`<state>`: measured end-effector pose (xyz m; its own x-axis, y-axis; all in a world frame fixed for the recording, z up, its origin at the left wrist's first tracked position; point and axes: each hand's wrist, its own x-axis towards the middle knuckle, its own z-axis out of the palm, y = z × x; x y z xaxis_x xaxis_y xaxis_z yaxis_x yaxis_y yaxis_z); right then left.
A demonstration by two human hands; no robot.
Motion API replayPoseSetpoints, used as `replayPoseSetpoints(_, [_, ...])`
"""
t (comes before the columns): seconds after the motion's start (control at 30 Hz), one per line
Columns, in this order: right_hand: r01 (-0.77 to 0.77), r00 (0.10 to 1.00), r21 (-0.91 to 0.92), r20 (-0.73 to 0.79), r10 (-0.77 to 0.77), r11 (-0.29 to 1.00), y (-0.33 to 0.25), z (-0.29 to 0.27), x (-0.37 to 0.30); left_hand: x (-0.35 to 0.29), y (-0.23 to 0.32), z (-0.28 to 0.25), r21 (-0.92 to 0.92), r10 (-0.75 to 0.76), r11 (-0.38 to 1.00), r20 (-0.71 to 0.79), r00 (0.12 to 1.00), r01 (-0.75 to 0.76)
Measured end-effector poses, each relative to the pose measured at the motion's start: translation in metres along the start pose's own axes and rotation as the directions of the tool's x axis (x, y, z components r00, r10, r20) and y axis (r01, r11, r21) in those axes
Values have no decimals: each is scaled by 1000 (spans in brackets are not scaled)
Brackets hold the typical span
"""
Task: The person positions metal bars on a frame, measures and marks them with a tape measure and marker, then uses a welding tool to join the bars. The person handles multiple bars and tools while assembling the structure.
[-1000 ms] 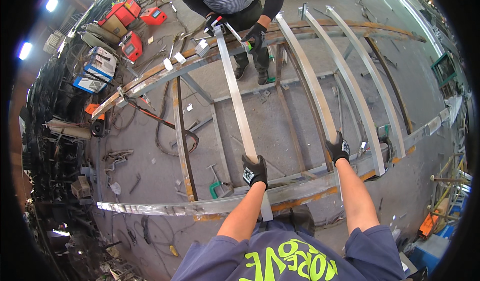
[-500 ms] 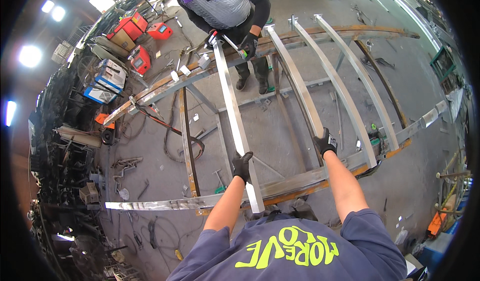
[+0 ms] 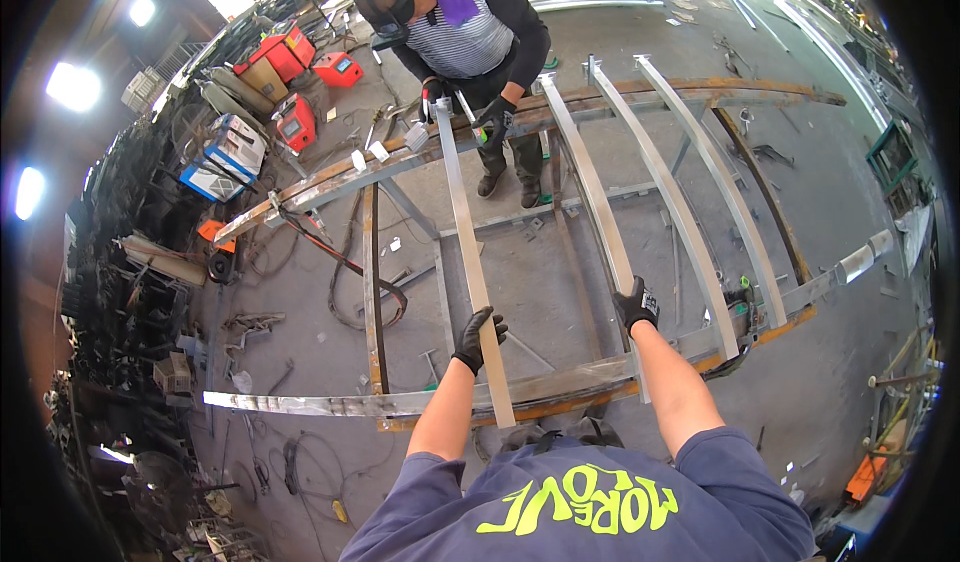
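Note:
Two long silver square metal tubes lie crosswise over a metal frame, one under each of my hands. My left hand (image 3: 480,339), in a black glove, is closed round the leftmost tube (image 3: 466,222) near its near end. That end overhangs the frame's near rail (image 3: 560,378). My right hand (image 3: 637,305), also gloved, grips the second tube (image 3: 590,182) from its right side; my forearm partly hides its near end. Across the frame, a co-worker (image 3: 465,37) in black gloves leans over the leftmost tube's far end, holding a slim tool I cannot make out.
Two more tubes (image 3: 665,182) cross the frame on the right. Rusty beams (image 3: 372,282) brace it. Red machines (image 3: 296,122) and a blue-white machine (image 3: 225,157) stand at the far left. Cables (image 3: 335,292) and scraps lie on the floor; an orange object (image 3: 866,474) is at the right.
The co-worker's head has bent lower over the tube's far end. The leftmost tube looks turned, showing one broad face, and my left hand has shifted to its left side. My right hand keeps its grip.

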<state>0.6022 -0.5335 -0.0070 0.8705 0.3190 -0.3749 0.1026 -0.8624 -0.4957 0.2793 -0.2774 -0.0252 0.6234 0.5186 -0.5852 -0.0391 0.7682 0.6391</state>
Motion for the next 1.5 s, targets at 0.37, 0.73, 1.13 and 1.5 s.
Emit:
replayPoseSetpoints(0.37, [37, 997, -34, -61, -39, 999, 5, 8, 0, 15, -15, -17, 110, 3, 994, -4, 1000, -3])
replayPoseSetpoints(0.73, [153, 988, 51, -6, -153, 987, 45, 78, 45, 9, -10, -58, 168, -63, 984, 20, 998, 59])
replayPoseSetpoints(1.13, [69, 996, -9, -64, -69, 998, 24, 26, 17, 21, -13, -37, 123, -124, 986, 102, 987, 111])
replayPoseSetpoints(1.5, [246, 965, 69, -108, -238, 967, 62, 63, 67, 1, 21, -23, 513, -39, 856, -54, 998, 62])
